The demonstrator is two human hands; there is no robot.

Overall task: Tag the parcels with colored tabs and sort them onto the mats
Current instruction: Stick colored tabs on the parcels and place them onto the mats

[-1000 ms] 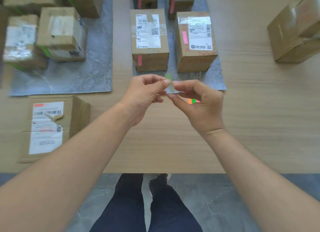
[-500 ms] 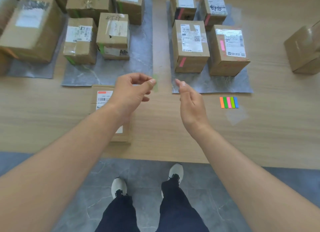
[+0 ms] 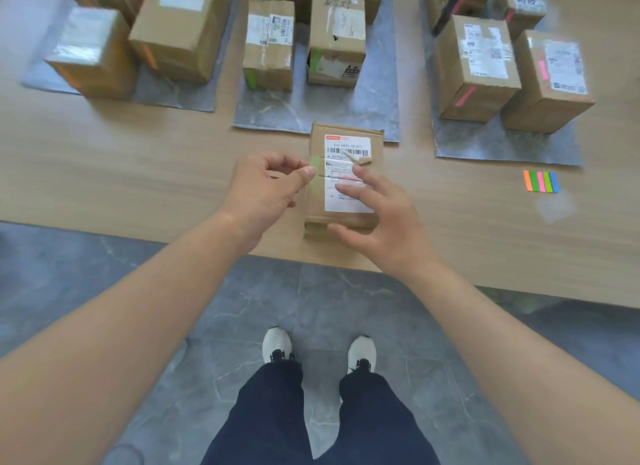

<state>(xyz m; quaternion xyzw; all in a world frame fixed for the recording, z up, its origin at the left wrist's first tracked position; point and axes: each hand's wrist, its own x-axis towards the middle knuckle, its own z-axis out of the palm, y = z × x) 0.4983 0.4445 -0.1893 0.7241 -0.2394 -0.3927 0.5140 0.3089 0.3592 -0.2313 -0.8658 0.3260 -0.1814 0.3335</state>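
We bring a green tab to the parcel

Head view: our left hand (image 3: 266, 190) pinches a green tab (image 3: 314, 163) at the edge of the labelled parcel (image 3: 346, 142). Our right hand (image 3: 377, 215) is spread over it, holding nothing. The limp tab could curl onto our fingertip. The middle mat (image 3: 277, 111) holds green-tabbed boxes (image 3: 268, 45).

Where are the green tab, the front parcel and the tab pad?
green tab (image 3: 315, 161): head view, its upper end.
front parcel (image 3: 347, 145): head view, barcode on its top label.
tab pad (image 3: 541, 181): head view, pink middle strip.
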